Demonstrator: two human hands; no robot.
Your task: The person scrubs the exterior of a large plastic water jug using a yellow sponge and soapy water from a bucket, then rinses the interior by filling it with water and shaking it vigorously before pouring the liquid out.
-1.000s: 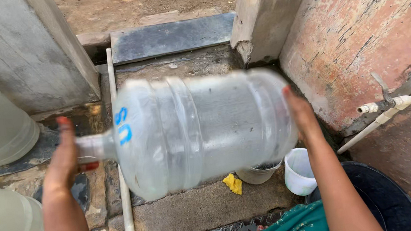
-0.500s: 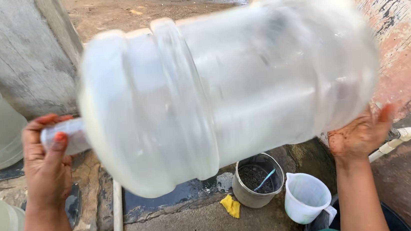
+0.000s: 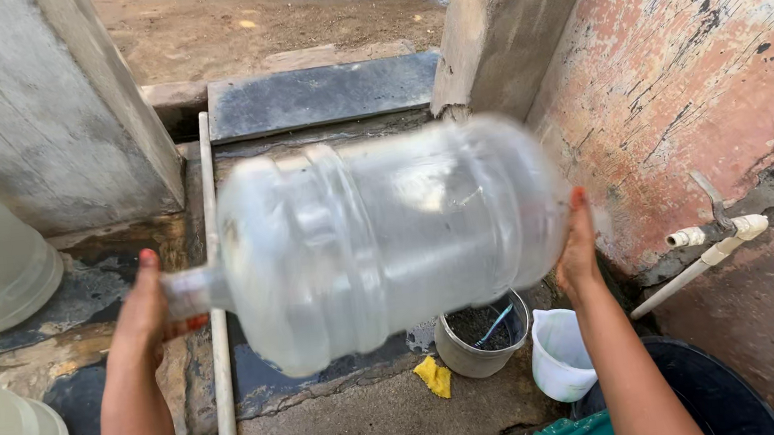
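I have the big clear water jug (image 3: 389, 241) lying sideways in mid-air above the wet floor (image 3: 350, 420), seemingly mid-rinse, with little water visible inside. My left hand (image 3: 145, 312) is clamped over its neck; my right hand (image 3: 579, 246) presses flat against its base, arms outstretched.

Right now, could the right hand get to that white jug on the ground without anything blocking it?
Probably not yet. The right hand is pressed against the base of the big clear bottle, held sideways with the left hand. The white jug stands unobstructed below it.
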